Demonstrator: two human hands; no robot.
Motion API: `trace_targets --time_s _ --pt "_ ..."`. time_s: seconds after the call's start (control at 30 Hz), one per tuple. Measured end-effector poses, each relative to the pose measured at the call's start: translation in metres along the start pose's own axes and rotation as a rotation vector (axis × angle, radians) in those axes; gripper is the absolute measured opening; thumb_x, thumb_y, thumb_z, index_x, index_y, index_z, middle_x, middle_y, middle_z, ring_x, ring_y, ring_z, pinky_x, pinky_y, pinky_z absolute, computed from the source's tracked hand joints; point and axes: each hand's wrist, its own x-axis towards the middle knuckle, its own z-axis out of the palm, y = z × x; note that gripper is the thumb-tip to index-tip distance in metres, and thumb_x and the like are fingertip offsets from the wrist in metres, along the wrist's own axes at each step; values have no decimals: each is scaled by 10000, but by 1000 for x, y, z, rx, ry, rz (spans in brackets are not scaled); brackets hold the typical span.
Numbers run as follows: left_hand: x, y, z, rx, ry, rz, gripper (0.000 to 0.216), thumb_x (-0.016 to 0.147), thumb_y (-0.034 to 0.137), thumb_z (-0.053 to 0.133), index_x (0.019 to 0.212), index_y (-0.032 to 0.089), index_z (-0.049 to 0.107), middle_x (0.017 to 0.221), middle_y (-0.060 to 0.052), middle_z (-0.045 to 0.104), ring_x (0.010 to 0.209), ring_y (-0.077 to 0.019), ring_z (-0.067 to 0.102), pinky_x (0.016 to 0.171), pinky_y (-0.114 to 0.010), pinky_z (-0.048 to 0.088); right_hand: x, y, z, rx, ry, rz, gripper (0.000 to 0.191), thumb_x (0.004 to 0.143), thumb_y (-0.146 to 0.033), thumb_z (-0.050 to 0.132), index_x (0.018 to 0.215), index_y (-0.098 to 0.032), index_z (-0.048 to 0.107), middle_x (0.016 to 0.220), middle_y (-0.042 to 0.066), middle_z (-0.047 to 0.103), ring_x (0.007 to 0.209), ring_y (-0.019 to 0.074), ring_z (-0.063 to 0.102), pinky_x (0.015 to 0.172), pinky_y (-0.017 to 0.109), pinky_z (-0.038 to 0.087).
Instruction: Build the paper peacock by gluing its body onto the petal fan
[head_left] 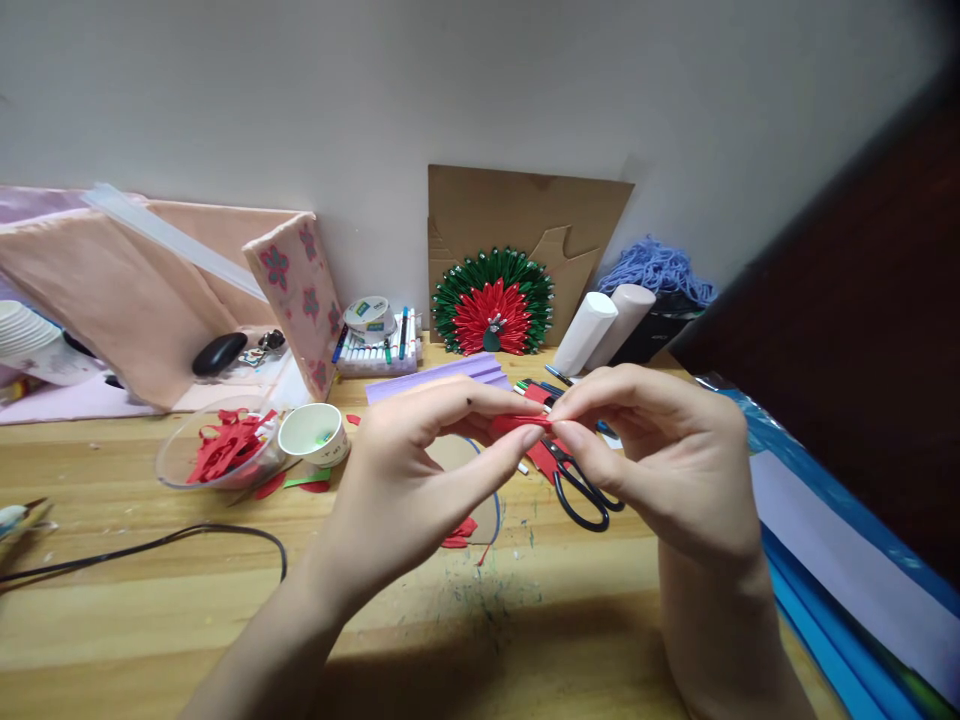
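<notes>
My left hand (435,440) pinches one end of a small folded red strip (517,424) between thumb and forefinger. At the strip's other end, the fingertips of my right hand (660,450) are closed on it. Both hands are raised over the wooden table. Behind and below my fingers lie black-handled scissors (581,500), partly covered by the right hand. A round cardboard disc (484,495) with a blue edge shows beneath my left hand, with red pieces (459,533) on its lower part. Whether the strip is paper or cloth I cannot tell.
A clear bowl (169,465) of red strips and a paper cup (313,445) stand left. Behind are markers (375,352) and a red-green peacock fan decoration (493,310) against cardboard (517,205). A black cable (187,530) crosses the left; blue sheets (814,600) lie right.
</notes>
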Motion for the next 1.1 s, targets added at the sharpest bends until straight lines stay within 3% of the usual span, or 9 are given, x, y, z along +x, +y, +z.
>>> trace_targets --time_s 0.13,0.33,0.5,0.8,1.1 --pt "2 -2 -1 -26 -27 -66 70 790 170 642 846 164 683 786 -39 719 707 -135 673 632 -226 581 -1 1 0 -77 4 -29 81 757 -132 665 802 -200 663 711 -7 673 602 108 624 526 198 517" --pt "0 -4 -2 -13 -64 -125 87 798 157 621 856 149 686 779 -37 717 676 -124 663 582 -199 555 1 3 -1 -245 -22 -174 188 712 -96 692 860 -211 681 802 5 708 708 143 658 659 254 550" --pt "1 -3 -3 -17 -106 -155 72 803 169 615 801 151 685 692 -18 697 598 -110 638 481 -171 513 2 5 -2 -274 -17 -220 174 719 -110 678 839 -237 683 753 -6 705 679 149 661 637 266 560" --pt "3 -3 -7 -109 -159 -177 103 814 205 619 817 163 713 703 -39 723 618 -142 681 541 -214 578 -2 5 5 -142 21 -137 223 680 -54 646 822 -222 685 720 -21 700 578 115 634 517 224 547" --pt "5 -2 -14 -98 -187 -162 169 809 134 615 912 201 731 759 -39 746 648 -159 706 571 -216 600 0 7 6 -151 21 -211 270 672 -49 661 857 -242 693 739 -24 711 607 126 647 595 256 554"
